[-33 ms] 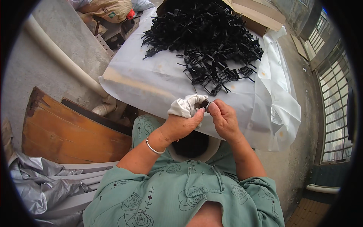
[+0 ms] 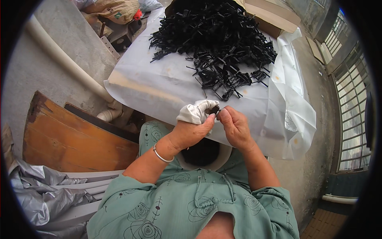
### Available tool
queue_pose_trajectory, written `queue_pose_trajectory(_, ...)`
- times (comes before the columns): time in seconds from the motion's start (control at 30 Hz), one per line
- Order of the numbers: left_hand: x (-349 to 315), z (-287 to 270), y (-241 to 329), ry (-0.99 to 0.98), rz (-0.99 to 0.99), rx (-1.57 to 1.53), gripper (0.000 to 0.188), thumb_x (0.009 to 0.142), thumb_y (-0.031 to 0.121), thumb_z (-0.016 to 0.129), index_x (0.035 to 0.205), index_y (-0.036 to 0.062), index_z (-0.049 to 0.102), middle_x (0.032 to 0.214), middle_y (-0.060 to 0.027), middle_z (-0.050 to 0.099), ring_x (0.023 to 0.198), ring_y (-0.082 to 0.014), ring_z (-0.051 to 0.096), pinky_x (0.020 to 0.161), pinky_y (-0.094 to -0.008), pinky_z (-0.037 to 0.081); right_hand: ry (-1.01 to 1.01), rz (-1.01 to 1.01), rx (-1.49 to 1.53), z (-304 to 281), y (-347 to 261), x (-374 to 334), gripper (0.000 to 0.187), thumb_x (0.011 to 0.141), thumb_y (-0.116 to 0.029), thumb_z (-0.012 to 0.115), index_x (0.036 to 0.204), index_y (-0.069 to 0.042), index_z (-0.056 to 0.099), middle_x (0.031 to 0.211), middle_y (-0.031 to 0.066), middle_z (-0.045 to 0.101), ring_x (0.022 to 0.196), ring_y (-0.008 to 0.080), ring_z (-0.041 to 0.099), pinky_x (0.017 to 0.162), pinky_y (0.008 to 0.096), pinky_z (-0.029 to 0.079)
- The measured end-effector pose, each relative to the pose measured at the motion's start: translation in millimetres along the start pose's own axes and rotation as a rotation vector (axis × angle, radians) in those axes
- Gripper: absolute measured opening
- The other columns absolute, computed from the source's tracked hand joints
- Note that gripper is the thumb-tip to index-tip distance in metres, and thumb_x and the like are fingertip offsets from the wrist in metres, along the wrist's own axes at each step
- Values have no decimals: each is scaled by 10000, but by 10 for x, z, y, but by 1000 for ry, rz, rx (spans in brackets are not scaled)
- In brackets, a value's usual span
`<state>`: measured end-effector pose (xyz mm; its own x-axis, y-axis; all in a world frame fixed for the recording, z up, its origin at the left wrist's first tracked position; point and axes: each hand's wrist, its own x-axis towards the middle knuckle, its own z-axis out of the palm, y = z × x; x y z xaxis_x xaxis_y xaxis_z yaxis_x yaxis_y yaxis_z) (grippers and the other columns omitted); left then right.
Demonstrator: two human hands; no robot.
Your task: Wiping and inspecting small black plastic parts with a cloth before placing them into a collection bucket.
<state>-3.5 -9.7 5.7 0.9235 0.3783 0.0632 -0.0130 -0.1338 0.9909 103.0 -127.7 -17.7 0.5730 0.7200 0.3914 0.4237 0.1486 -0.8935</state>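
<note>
Both hands are raised together at the near edge of the counter (image 2: 147, 89), in front of the seated wearer. The left hand (image 2: 191, 131) has its fingers wrapped in white cloth (image 2: 194, 112), thumb bare; it is closed on a small dark part (image 2: 215, 110). The right hand (image 2: 237, 126) is curled, thumb and forefinger pinched at the right end of the same part, close to the left thumb tip. The part sits between the two hands; most of it is hidden by the fingers, so its full shape cannot be read.

Below the hands, between the knees: a dark round container (image 2: 202, 154) with a pale rim, partly covered by the forearms and clothing.

On the counter, beyond the hands: a large heap of black parts (image 2: 217, 44) with thin projecting stems, thinning out toward the near side. A translucent white sheet (image 2: 292, 105) lies under the heap and hangs rumpled over the right side. An open cardboard box (image 2: 270, 20) stands behind the heap, to its right.

Left of the wearer: a worn orange-brown board (image 2: 75, 137), tilted, and crumpled silver sheeting (image 2: 36, 195).
</note>
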Motion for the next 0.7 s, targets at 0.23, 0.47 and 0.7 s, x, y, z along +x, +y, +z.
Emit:
queue_pose_trajectory(0.23,4,80,-27,142,410,501,288,774,23,561,1056,-34,565,948,-175,610,841,-266,600,770,-316,483,24,91,29,139,63,-60,266,904,-143,510,685,7,491,541,69,447,496,129,368,479,299,358)
queue_pose_trajectory(0.47,8,93,-86,181,404,438,281,790,42,566,1059,-34,547,945,-127,601,860,-222,582,782,-303,466,78,187,113,181,59,-84,245,898,-159,531,711,1,528,567,68,479,509,119,387,486,293,362)
queue_pose_trajectory(0.7,89,-93,-116,33,80,-181,280,884,76,488,1147,-1,433,885,-32,529,781,-93,482,718,-224,431,-234,77,-280,-181,-117,-1,111,807,-104,622,837,2,605,671,106,574,572,175,530,536,271,429)
